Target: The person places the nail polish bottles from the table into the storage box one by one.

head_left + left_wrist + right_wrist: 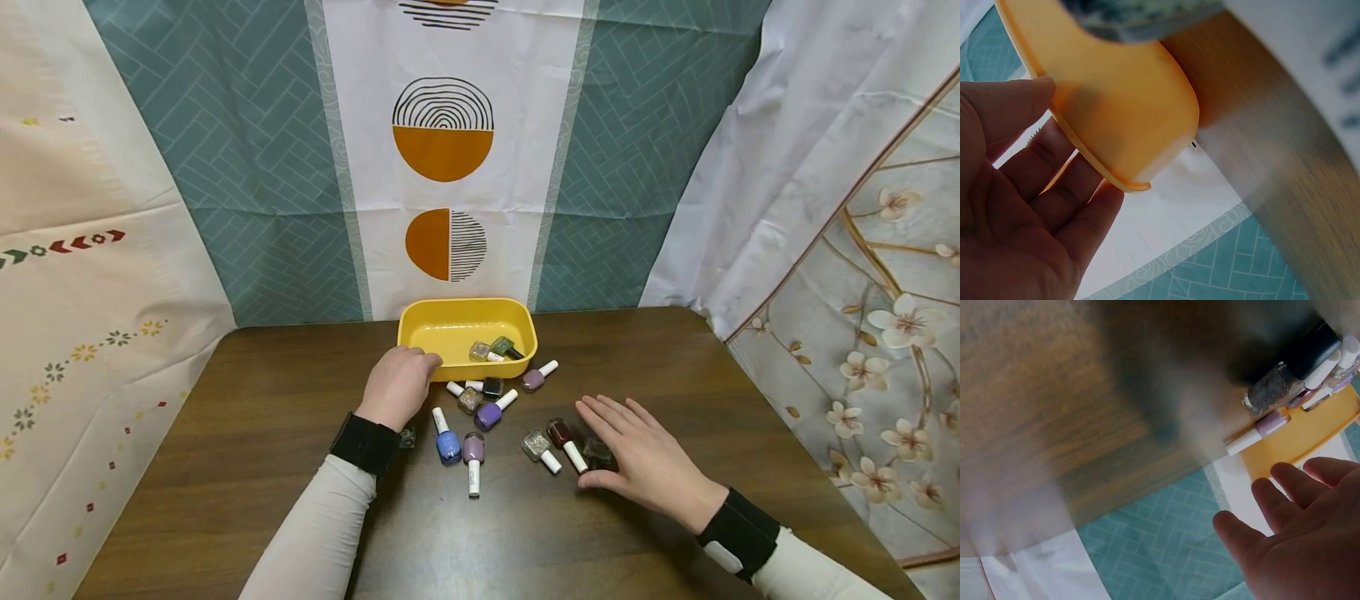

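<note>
My left hand (400, 385) grips the near left corner of a yellow plastic tray (438, 329), thumb on one side of the rim and fingers on the other. Two nail polish bottles lie in the tray, one glittery (480, 351) and one green (503, 345). Fingers straight, my right hand (641, 454) hovers palm down over the table at the right. Close to its thumb lie a dark glittery bottle (597, 455), partly hidden by the hand, a dark red bottle (559, 432) and a silver glitter bottle (536, 445).
Between the hands and the tray lie a blue bottle (448, 447), a mauve bottle (474, 448), a purple bottle (488, 416), a gold glitter bottle (470, 401), a black bottle (492, 387) and another mauve one (532, 380). A patterned curtain (457, 192) hangs behind the wooden table (255, 450).
</note>
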Action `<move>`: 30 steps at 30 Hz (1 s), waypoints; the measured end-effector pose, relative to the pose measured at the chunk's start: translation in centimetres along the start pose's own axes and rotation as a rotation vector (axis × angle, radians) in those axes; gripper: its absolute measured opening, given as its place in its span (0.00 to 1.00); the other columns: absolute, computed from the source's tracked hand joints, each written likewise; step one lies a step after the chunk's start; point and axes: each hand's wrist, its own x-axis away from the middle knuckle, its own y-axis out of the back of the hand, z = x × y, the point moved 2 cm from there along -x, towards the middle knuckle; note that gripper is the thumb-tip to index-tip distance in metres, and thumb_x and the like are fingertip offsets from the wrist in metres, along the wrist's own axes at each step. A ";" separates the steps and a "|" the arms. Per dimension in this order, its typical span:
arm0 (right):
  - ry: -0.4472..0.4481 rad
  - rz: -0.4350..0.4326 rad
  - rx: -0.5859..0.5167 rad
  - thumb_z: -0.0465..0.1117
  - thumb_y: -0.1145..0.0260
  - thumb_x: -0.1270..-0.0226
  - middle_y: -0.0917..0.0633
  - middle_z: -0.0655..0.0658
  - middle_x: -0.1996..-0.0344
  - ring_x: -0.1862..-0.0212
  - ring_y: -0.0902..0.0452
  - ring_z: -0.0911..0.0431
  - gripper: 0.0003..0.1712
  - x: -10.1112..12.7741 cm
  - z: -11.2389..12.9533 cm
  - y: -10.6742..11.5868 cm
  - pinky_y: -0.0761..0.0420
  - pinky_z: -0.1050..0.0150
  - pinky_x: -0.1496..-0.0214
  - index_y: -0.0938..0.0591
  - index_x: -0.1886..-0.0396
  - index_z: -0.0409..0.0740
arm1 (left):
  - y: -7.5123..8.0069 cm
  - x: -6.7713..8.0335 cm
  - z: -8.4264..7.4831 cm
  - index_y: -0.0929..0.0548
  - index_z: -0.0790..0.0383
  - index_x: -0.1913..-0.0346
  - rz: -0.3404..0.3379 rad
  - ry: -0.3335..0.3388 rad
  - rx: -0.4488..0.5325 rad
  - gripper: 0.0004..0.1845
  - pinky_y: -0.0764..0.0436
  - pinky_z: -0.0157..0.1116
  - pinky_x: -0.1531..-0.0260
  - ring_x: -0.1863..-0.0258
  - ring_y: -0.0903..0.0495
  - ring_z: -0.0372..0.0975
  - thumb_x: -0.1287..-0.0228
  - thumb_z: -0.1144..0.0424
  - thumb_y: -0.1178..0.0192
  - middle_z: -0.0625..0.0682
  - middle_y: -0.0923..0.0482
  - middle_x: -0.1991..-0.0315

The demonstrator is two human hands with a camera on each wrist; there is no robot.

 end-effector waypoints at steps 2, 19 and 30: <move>0.000 0.003 -0.001 0.73 0.22 0.37 0.26 0.38 0.20 0.19 0.32 0.40 0.64 0.2 0.0 -0.1 0.35 0.33 0.20 0.33 0.14 0.40 | 0.0 0.0 0.0 0.06 0.61 0.57 0.000 0.001 -0.001 0.04 0.15 0.48 0.55 0.67 0.17 0.50 0.28 0.73 0.27 0.55 0.13 0.68; -0.009 0.033 -0.017 0.74 0.23 0.38 0.22 0.38 0.23 0.23 0.27 0.39 0.63 1.0 0.2 -0.9 0.32 0.32 0.22 0.30 0.16 0.38 | -0.1 0.0 0.1 0.06 0.61 0.56 0.015 0.011 -0.001 0.04 0.15 0.48 0.54 0.66 0.17 0.50 0.29 0.71 0.26 0.56 0.12 0.67; -0.037 0.048 -0.003 0.74 0.22 0.39 0.20 0.37 0.26 0.26 0.23 0.42 0.64 1.3 0.2 -1.5 0.30 0.33 0.24 0.29 0.16 0.38 | -0.3 -0.1 0.1 0.06 0.61 0.56 0.013 0.011 0.008 0.04 0.15 0.47 0.54 0.66 0.17 0.50 0.30 0.72 0.25 0.56 0.12 0.67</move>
